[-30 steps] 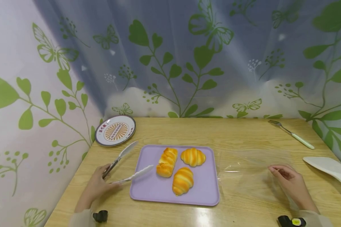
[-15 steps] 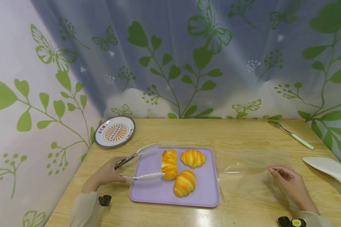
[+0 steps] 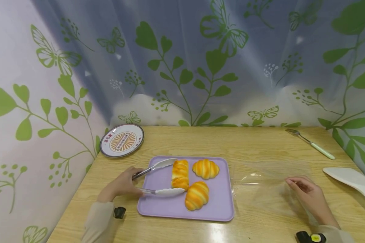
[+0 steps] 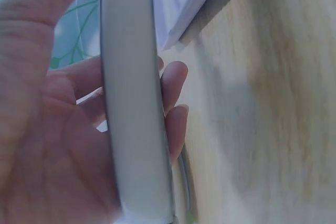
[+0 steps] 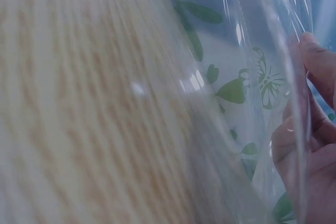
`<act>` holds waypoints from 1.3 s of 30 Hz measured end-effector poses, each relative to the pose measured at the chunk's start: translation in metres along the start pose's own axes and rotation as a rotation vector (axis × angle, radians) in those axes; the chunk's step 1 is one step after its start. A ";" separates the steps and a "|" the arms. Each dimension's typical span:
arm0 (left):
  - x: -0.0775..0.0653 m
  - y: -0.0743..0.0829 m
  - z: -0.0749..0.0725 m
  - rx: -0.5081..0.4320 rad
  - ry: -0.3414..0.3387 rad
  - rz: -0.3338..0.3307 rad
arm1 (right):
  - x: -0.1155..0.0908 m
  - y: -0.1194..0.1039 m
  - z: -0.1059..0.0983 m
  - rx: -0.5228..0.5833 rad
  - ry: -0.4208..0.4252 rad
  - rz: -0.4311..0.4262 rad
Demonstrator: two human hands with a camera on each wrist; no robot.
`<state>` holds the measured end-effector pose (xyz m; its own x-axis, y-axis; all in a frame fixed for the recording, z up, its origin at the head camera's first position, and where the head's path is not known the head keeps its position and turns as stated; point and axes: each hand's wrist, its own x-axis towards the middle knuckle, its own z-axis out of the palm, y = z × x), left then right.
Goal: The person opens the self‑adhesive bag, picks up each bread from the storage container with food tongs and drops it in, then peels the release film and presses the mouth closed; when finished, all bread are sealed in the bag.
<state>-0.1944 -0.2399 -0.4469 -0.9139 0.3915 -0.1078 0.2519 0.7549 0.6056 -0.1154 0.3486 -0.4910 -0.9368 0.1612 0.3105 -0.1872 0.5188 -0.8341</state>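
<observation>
My left hand grips metal tongs with white tips. Their tips reach over the lilac tray, spread at the upper and lower ends of a long twisted bread. Whether they touch it, I cannot tell. In the left wrist view the tongs' handle lies across the palm. Two croissant-shaped breads share the tray, an upper one and a lower one. On the right, my right hand pinches the edge of a clear plastic bag, also seen as transparent film in the right wrist view.
A patterned plate sits at the back left of the wooden table. At the right are a fork with a pale green handle and a white spatula-like utensil. A printed curtain hangs behind the table.
My left hand has moved right, bringing the tongs over the tray to the long bread. That bread has turned slightly, and the lower croissant has shifted a little right. My right hand stays almost still.
</observation>
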 end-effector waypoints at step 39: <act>-0.005 0.011 0.014 -0.064 0.227 0.077 | -0.001 -0.003 0.002 0.003 0.021 -0.093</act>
<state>-0.1828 -0.2263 -0.4510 -0.9426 0.3129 0.1168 0.3101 0.6898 0.6542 -0.1143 0.3451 -0.4899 -0.9090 0.1295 0.3961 -0.2743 0.5297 -0.8026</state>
